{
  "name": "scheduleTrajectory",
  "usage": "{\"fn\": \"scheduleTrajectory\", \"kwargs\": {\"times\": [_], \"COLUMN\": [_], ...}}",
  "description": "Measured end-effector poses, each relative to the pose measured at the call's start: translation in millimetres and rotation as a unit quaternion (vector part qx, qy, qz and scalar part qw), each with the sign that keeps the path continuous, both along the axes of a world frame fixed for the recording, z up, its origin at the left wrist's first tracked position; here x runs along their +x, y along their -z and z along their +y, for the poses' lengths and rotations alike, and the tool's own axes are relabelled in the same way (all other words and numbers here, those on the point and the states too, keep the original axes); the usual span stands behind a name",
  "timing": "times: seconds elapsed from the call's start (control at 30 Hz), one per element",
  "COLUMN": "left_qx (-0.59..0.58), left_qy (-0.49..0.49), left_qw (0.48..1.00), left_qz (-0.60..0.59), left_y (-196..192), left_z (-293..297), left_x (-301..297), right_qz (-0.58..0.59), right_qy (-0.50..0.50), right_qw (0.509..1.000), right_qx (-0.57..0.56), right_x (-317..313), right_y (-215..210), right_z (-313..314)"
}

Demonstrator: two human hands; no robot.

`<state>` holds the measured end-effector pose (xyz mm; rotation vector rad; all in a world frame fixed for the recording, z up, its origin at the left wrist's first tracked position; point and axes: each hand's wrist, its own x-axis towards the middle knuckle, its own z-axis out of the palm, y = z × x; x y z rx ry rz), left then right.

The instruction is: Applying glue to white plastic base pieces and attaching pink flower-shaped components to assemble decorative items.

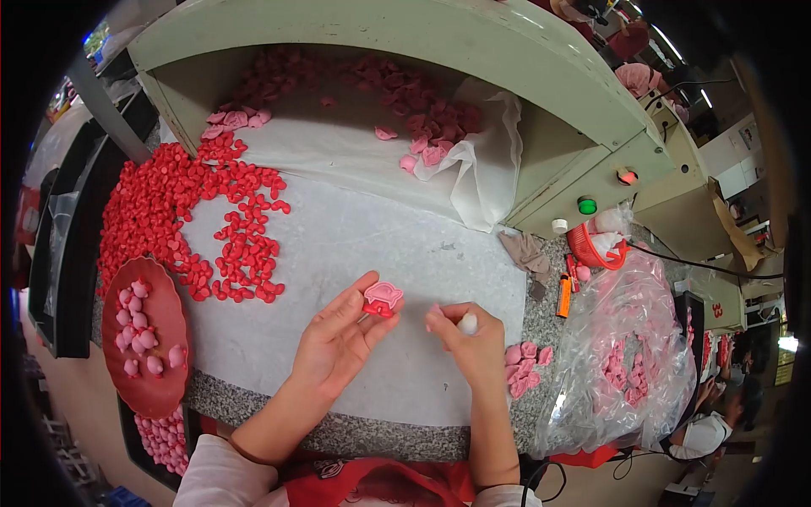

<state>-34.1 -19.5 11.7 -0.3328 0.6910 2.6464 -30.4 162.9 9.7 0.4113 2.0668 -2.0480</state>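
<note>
My left hand is raised over the white sheet, thumb and fingers round a small pink moulded piece with a red piece at its lower edge. To its right, my right hand is closed round a small white bottle, of which only the end shows. Its thumb and forefinger are pinched together at a tiny pink bit that I cannot make out. Beside my right wrist lies a little group of pink pieces. A heap of small glossy red pieces covers the left of the table.
A red oval dish with pink balls stands at the left edge. An open-fronted pale green machine holds pink and red pieces at the back. At right are a plastic bag of pink pieces, a red basket and an orange lighter.
</note>
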Motion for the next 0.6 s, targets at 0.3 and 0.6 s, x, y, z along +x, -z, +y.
{"fn": "scheduleTrajectory", "kwargs": {"times": [0.3,0.6], "left_qx": [0.002,-0.016], "left_qy": [-0.011,0.015], "left_qw": [1.000,1.000], "left_qz": [-0.003,-0.010], "left_y": [3.3,4.1], "left_z": [-1.1,4.0], "left_x": [-2.7,4.2], "right_qz": [0.236,0.269], "right_qy": [-0.073,-0.019], "right_qw": [0.898,0.909], "right_qx": [0.365,0.317], "right_x": [-6.2,4.8], "right_y": [1.7,-18.1], "right_z": [8.9,-4.6]}}
